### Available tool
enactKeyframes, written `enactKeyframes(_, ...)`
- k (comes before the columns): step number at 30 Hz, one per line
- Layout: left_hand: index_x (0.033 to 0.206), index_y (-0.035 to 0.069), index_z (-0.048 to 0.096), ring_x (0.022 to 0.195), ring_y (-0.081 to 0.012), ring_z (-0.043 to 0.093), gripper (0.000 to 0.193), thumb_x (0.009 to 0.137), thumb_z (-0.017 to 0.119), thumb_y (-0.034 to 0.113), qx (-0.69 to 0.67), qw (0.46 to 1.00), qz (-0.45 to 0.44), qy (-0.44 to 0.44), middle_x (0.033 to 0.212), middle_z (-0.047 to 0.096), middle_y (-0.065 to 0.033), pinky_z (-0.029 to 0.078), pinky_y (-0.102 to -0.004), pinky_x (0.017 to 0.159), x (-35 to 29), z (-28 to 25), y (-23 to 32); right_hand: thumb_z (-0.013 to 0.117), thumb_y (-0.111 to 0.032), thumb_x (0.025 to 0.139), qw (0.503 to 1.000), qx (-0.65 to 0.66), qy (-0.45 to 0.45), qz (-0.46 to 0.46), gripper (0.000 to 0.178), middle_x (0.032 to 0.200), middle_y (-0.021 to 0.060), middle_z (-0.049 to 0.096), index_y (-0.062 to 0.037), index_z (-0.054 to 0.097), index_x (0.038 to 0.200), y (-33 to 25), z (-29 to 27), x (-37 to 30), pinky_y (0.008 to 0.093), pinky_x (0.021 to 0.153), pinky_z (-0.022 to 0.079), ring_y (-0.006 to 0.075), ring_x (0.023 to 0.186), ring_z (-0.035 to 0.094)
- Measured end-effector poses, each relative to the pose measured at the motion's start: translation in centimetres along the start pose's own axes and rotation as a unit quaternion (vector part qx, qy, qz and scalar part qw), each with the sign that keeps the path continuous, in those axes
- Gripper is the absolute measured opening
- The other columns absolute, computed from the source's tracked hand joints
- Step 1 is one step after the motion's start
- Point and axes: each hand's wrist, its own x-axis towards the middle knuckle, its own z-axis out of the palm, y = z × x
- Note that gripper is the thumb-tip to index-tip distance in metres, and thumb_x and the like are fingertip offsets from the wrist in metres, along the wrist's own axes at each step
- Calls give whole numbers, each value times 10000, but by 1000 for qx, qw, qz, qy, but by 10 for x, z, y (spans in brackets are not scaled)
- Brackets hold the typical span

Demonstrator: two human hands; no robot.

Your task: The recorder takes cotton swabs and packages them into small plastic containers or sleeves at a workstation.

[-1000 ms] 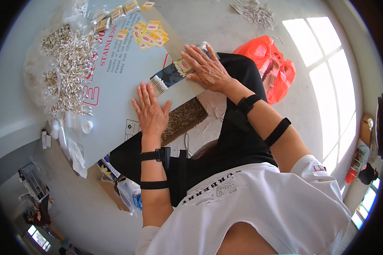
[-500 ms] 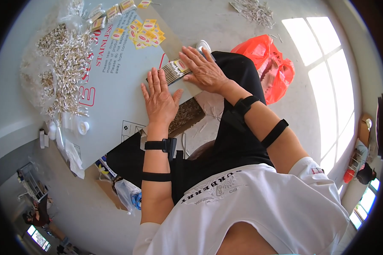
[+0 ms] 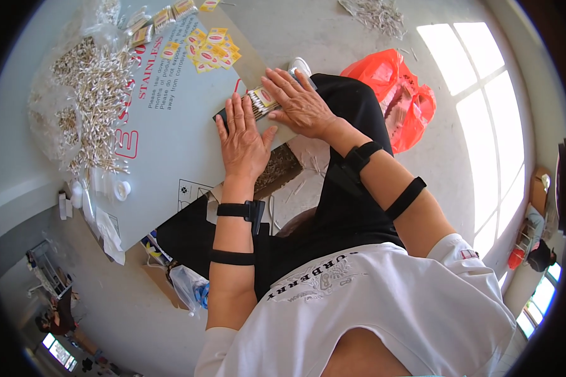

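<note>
A row of cotton swabs (image 3: 260,110) lies side by side at the table's right edge, with a yellow-and-white card (image 3: 264,96) on top of its far part. Beneath the row a dark flat strip (image 3: 218,116) shows at the left end. My left hand (image 3: 244,147) rests flat across the row's left part, fingers stretched out and pointing away from me. At the other end my right hand (image 3: 303,107) lies flat, fingers spread, over the strip and beside the card. Both palms face down, and the undersides of the fingers are hidden.
On the grey printed table (image 3: 163,138) lie a heap of loose cotton swabs (image 3: 94,107) in clear plastic, yellow cards (image 3: 210,50) and packed swab bundles (image 3: 163,17). A carton of swabs (image 3: 280,166) stands below the edge. A red bag (image 3: 390,94) sits on the floor.
My left hand has slid to the right along the row of swabs, toward my right hand. The right hand has barely shifted.
</note>
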Motion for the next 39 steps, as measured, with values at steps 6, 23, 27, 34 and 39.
enactKeyframes(6, 1503, 8, 220, 1469, -314, 157, 790, 929, 527, 455, -5, 1000, 13, 9, 1572, 203, -176, 121, -518, 1170, 3, 2, 1, 417, -528, 958, 1000, 8, 7, -1, 725, 1567, 123, 241, -81, 247, 1504, 1, 1, -1, 468, 1183, 106, 271, 1459, 194)
enactKeyframes(23, 1488, -23, 217, 1444, -341, 206, 579, 1037, 372, 305, -486, 848, -75, 197, 1552, 206, -231, 190, -425, 1166, 26, 14, 4, 452, -518, 947, 999, 46, 5, 14, 737, 1569, 116, 232, -78, 249, 1501, -1, 4, 1, 463, 1187, 116, 278, 1458, 189)
enactKeyframes(27, 1484, -34, 221, 1444, -325, 210, 586, 1041, 366, 322, -494, 841, -75, 207, 1550, 212, -224, 187, -417, 1167, 29, 17, 4, 474, -471, 956, 997, 75, 18, 22, 709, 1572, 119, 225, -80, 250, 1502, -2, 8, 1, 457, 1187, 121, 287, 1456, 191)
enactKeyframes(34, 1479, -39, 254, 1422, -282, 262, 590, 1045, 360, 346, -540, 814, -92, 193, 1536, 258, -216, 223, -380, 1155, 32, 15, 11, 486, -410, 969, 987, 144, 33, 56, 667, 1571, 132, 219, -81, 256, 1501, 0, 12, 1, 443, 1190, 137, 296, 1450, 207)
enactKeyframes(39, 1467, -44, 266, 1427, -302, 252, 573, 1047, 350, 336, -527, 800, -117, 263, 1536, 249, -223, 217, -397, 1158, 33, 20, 10, 472, -416, 975, 984, 160, 40, 66, 654, 1565, 139, 232, -82, 265, 1498, -3, 11, 3, 446, 1189, 137, 298, 1447, 216)
